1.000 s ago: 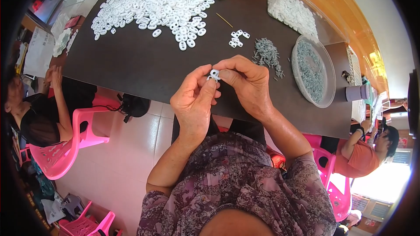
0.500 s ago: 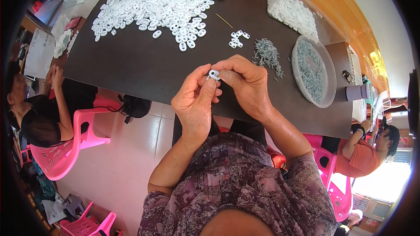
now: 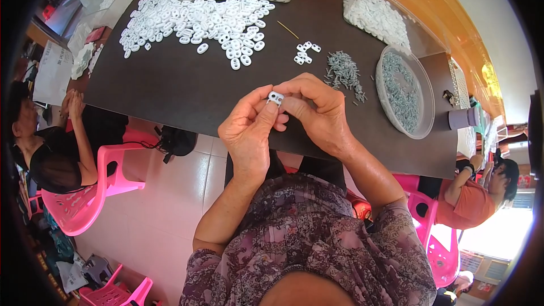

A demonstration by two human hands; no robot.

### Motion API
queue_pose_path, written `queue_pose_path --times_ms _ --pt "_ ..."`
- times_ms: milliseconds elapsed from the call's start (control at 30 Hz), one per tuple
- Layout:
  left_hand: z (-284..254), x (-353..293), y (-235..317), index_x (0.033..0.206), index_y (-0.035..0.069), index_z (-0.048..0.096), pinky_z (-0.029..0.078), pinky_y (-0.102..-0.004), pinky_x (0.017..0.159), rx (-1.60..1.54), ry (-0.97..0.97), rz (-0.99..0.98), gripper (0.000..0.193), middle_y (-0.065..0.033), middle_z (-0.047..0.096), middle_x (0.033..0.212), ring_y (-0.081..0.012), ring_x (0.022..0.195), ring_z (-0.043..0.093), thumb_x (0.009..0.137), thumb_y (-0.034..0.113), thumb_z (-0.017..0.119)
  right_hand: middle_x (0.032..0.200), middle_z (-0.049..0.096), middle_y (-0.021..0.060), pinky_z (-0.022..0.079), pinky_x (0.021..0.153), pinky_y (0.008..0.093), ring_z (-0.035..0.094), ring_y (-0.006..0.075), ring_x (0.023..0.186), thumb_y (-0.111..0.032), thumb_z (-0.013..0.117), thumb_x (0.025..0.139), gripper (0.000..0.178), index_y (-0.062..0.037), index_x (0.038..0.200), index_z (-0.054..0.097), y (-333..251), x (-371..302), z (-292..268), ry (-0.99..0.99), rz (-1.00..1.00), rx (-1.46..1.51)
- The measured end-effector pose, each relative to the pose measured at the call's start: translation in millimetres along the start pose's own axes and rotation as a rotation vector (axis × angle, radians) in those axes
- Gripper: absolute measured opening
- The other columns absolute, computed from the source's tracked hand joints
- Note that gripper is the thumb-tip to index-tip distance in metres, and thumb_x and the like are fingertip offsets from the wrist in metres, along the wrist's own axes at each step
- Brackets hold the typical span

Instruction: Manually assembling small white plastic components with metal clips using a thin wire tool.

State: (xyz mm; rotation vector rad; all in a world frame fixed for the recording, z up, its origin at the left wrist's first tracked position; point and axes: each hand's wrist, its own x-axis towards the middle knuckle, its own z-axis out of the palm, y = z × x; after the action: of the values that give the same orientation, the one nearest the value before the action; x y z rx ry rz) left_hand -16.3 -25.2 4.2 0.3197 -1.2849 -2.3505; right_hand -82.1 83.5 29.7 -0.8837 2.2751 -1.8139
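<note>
A small white two-hole plastic piece (image 3: 275, 97) is held up over the table's near edge. My left hand (image 3: 249, 130) pinches it between thumb and fingers. From the other side, my right hand (image 3: 322, 110) is closed with its thumb and fingertips against the same piece; whether it also holds a smaller part is hidden. Just beyond my hands lie several white two-hole pieces (image 3: 305, 55) in a loose cluster. To their right is a heap of small grey metal parts (image 3: 343, 69), too small to name exactly.
A large pile of white oval two-hole pieces (image 3: 192, 20) covers the far left of the dark table (image 3: 164, 85). A round clear tub (image 3: 426, 122) of grey parts stands right, near a purple-grey cylinder (image 3: 463, 119). A thin yellowish stick (image 3: 288, 29) lies beyond the cluster. People sit on both sides.
Both hands stay together at the white piece, which has tilted slightly between the fingers. The view has shifted a little; nothing on the table has visibly moved.
</note>
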Motion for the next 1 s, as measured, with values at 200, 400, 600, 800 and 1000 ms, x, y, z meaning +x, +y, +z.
queue_pose_path --times_ms 200,400,600,800,1000 --pt "2 2 4 0.106 -0.008 0.060 0.050 -0.0219 0.060 -0.073 0.008 -0.031 0.020 -0.0106 0.065 0.085 -0.0114 0.066 0.059 0.087 -0.004 0.056 0.077 0.057 0.0055 0.044 0.061 0.0292 0.053 0.0170 0.070 0.003 0.066 0.069 0.028 -0.0032 0.097 0.065 -6 0 -3 -0.025 -0.124 -0.147" --pt "8 0 10 0.103 -0.008 0.062 0.049 -0.0216 0.061 -0.114 0.042 -0.096 0.018 -0.0111 0.065 0.087 -0.0116 0.066 0.060 0.088 -0.003 0.056 0.082 0.060 0.0077 0.046 0.061 0.0315 0.055 0.0228 0.072 0.002 0.068 0.066 0.031 -0.0028 0.096 0.064 1 0 -4 0.019 -0.315 -0.238" --pt "11 -4 8 0.104 -0.008 0.062 0.049 -0.0217 0.064 -0.061 0.007 -0.078 0.018 -0.0105 0.066 0.087 -0.0115 0.068 0.060 0.087 -0.003 0.056 0.086 0.062 0.0084 0.046 0.061 0.0304 0.055 0.0208 0.073 0.003 0.068 0.067 0.031 -0.0010 0.098 0.065 0 -5 -12 0.054 -0.378 -0.305" --pt "24 -9 12 0.106 -0.008 0.062 0.049 -0.0217 0.065 0.006 -0.052 -0.063 0.021 -0.0098 0.065 0.089 -0.0108 0.072 0.059 0.087 -0.002 0.057 0.085 0.062 0.0100 0.048 0.063 0.0333 0.057 0.0254 0.074 0.003 0.066 0.066 0.028 -0.0001 0.095 0.064 -4 -13 -25 0.116 -0.420 -0.334" --pt "37 -19 6 0.110 -0.006 0.062 0.048 -0.0206 0.065 0.091 -0.168 0.007 0.024 -0.0060 0.062 0.085 -0.0093 0.072 0.056 0.087 0.000 0.060 0.085 0.063 0.0096 0.047 0.062 0.0319 0.056 0.0236 0.074 0.003 0.067 0.067 0.029 0.0007 0.096 0.065 -10 -30 -43 0.181 -0.376 -0.255"
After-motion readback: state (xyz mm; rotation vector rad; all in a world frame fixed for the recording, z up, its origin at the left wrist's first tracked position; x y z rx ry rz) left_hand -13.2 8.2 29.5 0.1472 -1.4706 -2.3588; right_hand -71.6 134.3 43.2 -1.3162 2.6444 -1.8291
